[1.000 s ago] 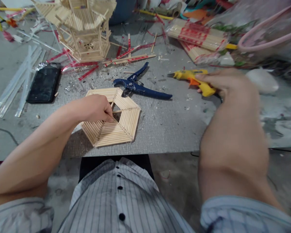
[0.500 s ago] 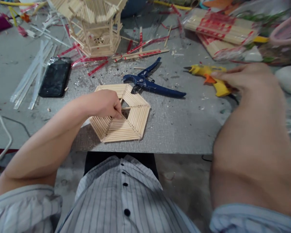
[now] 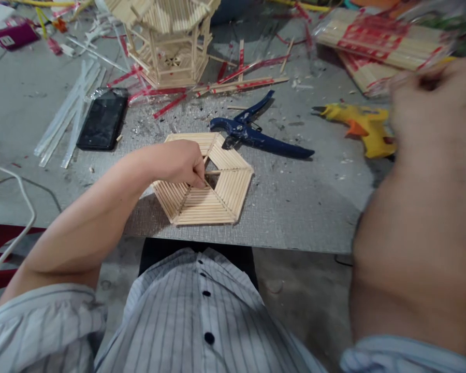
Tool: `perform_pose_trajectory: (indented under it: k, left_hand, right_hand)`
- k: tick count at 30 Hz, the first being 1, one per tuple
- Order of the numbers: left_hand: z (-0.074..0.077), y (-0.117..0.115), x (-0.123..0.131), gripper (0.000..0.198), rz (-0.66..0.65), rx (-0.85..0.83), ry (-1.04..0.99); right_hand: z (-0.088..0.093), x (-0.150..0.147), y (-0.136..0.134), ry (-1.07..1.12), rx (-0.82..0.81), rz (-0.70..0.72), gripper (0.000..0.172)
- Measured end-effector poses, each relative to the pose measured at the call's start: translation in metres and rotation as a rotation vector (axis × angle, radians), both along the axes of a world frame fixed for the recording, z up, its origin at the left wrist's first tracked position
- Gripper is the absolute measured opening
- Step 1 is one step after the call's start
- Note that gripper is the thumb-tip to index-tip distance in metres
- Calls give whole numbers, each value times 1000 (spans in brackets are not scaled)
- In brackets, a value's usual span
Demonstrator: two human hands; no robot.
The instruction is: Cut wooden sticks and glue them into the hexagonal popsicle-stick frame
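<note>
A flat hexagonal panel (image 3: 217, 197) made of glued wooden sticks lies on the grey board (image 3: 295, 207). My left hand (image 3: 178, 163) rests on its left half, fingers pinched on a thin stick (image 3: 213, 172) at the central opening. My right hand (image 3: 435, 103) is raised at the right, blurred by motion, above and right of a yellow glue gun (image 3: 361, 124) that lies on the board. Its fingers look curled; I cannot make out whether they hold anything.
Blue cutters (image 3: 260, 137) lie beyond the panel. A stick-built pavilion model (image 3: 166, 41) stands at the back, with red-wrapped sticks around it. A black phone (image 3: 103, 119) and clear glue sticks (image 3: 68, 119) lie left. Packs of sticks (image 3: 373, 39) lie back right. A white cable (image 3: 15, 233) hangs left.
My right hand has let go of the glue gun and lifted up to the right. My left hand stays pinched at the panel's centre. The view has shifted slightly.
</note>
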State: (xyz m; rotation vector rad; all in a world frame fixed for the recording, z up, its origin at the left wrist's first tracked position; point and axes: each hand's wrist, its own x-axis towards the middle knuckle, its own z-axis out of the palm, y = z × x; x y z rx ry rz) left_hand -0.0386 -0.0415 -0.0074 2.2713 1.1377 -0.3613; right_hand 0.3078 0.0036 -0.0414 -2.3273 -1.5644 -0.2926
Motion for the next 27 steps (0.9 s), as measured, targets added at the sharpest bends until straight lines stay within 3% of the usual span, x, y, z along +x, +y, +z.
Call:
perform_pose_trajectory:
  k: [3, 5, 11, 19, 27]
  left_hand:
    - [0, -1, 0, 14, -25, 32, -7]
    - [-1, -1, 1, 14, -35, 42, -13]
    - [-2, -1, 2, 13, -41, 49, -5]
    - [-2, 0, 4, 9, 25, 28, -15]
    - [1, -1, 6, 17, -85, 74, 75]
  right_hand:
    - [3, -12, -5, -22, -15, -153, 32]
    - [5, -20, -7, -18, -29, -233, 31]
    - [12, -34, -5, 68, 14, -276, 25]
    - [14, -39, -13, 120, 135, -128, 22]
    - [10, -55, -21, 122, 239, 93, 12]
